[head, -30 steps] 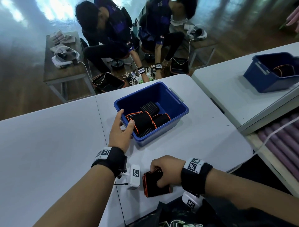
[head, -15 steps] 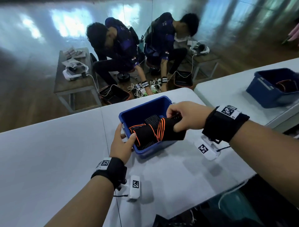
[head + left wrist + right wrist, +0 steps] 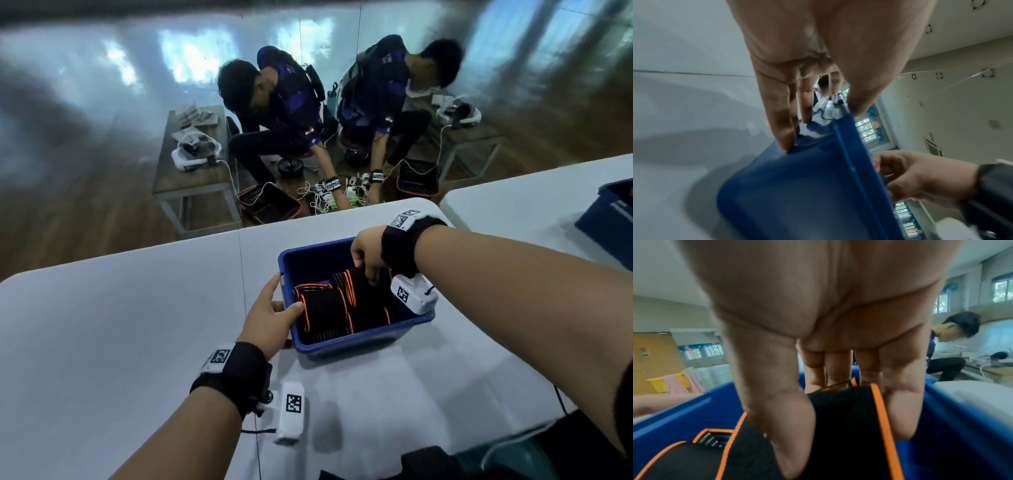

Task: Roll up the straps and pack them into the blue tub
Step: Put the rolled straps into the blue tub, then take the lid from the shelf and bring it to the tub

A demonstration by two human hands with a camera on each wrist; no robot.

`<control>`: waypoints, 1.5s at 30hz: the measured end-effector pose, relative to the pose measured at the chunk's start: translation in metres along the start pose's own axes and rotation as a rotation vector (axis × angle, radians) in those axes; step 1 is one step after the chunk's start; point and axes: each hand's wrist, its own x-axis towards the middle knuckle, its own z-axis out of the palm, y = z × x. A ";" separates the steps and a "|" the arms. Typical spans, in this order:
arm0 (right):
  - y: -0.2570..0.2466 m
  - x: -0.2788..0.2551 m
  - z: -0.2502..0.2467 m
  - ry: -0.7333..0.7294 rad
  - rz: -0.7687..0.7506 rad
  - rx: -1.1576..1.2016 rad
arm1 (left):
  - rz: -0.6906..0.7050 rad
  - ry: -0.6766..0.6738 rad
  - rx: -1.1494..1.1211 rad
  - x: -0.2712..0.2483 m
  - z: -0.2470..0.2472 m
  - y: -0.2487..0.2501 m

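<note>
Blue plastic, head view: the blue tub (image 3: 359, 342) sits on the white table (image 3: 120, 325), near its far edge, with several rolled straps packed side by side inside.
Head view, left hand: the left hand (image 3: 270, 318) grasps the tub's left wall, thumb hooked over the rim and touching the front rolled strap (image 3: 325, 315), fingers down the outside.
Head view, right hand: the right hand (image 3: 368, 253) reaches down into the tub from the far right and holds the black strap roll with orange edging (image 3: 363, 294), which stands among the others toward the back.
Head view, surroundings: a mirror wall (image 3: 102, 85) beyond the table reflects a seated person (image 3: 284, 116); a second blue tub (image 3: 609, 212) stands on the neighbouring table at the right edge.
Left wrist view: fingertips (image 3: 785, 139) press on the tub's outer wall (image 3: 797, 194) while the thumb lies over the rim, so the grasp is closed on the tub; the right hand (image 3: 920, 177) shows beyond the rim.
Right wrist view: thumb (image 3: 781, 418) on one side and fingers on the other pinch the black strap roll with orange edging (image 3: 844, 426) inside the blue walls; the front rolled strap (image 3: 684, 462) lies just beside it at lower left.
</note>
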 end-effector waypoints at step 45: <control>0.050 -0.045 0.011 0.274 -0.178 0.451 | 0.080 0.295 0.504 0.001 0.038 0.014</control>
